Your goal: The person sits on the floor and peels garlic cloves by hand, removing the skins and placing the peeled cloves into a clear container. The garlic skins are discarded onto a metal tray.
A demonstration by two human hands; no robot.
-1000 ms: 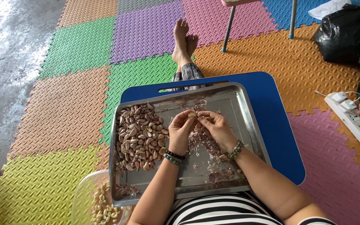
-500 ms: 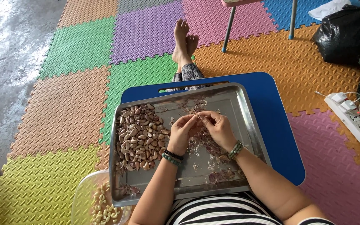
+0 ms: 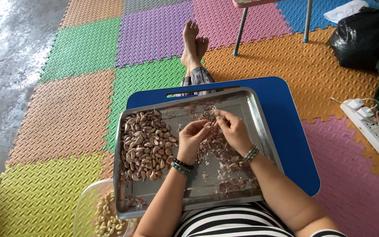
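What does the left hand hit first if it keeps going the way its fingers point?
Probably the right hand: the left hand points up-right at it, fingertips nearly meeting over the tray. Depth unclear.

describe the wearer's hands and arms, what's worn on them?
Both forearms bare, no sleeves or gloves in view. Left hand has two beaded bracelets at the wrist, one dark, one green. Right hand has one bracelet of pale green and grey beads. I can make out no rings on the fingers.

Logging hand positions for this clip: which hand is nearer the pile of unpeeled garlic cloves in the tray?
Left. The left hand sits just right of the clove pile, its wrist almost against it. The right hand is farther right, over the loose skins.
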